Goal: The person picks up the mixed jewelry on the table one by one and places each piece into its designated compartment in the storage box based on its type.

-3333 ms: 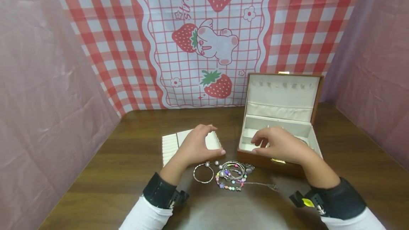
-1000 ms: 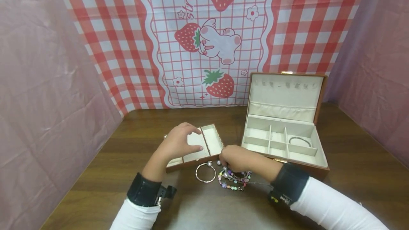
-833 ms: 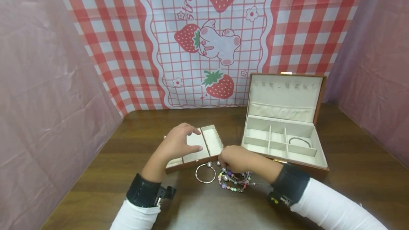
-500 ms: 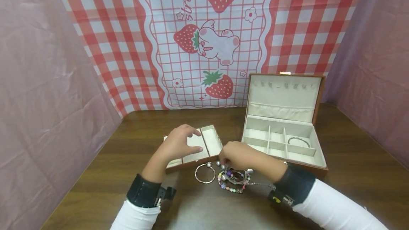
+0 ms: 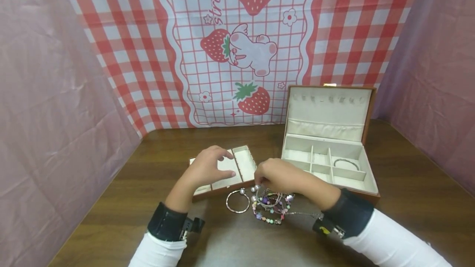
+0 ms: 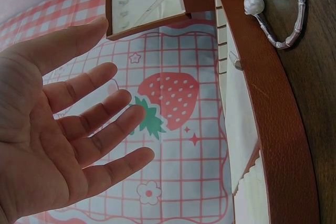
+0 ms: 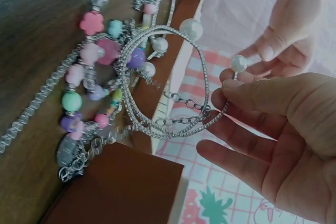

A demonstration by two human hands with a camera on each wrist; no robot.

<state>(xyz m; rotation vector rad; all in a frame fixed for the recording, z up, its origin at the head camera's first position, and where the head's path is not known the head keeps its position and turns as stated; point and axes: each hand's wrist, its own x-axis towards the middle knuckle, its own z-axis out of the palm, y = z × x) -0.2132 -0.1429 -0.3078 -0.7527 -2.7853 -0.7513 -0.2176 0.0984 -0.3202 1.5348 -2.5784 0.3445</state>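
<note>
My right hand (image 5: 280, 175) pinches one pearl-tipped end of a coiled silver bracelet (image 7: 205, 77) between thumb and fingers, with the coil raised over the pile. Under it lies a tangle of jewelry: a pastel beaded bracelet (image 5: 268, 220) and a silver chain (image 5: 302, 214). In the right wrist view the coil overlaps these beads. Fingers spread and holding nothing, my left hand (image 5: 208, 168) hovers over the shallow cream-lined tray (image 5: 246, 163). A single silver bangle with a pearl (image 5: 238, 211) lies in front of that tray.
The brown jewelry box (image 5: 330, 112) stands with its lid up at the right, divided into several compartments. A thin silver bracelet (image 5: 346, 160) sits in its back right compartment. Behind the wooden table (image 5: 122, 201) hangs a checked strawberry cloth (image 5: 252, 52).
My right hand has gone from over the jewelry box to the pile, gripped the coiled bracelet and raised it slightly. My left hand has shifted a little left over the tray.
</note>
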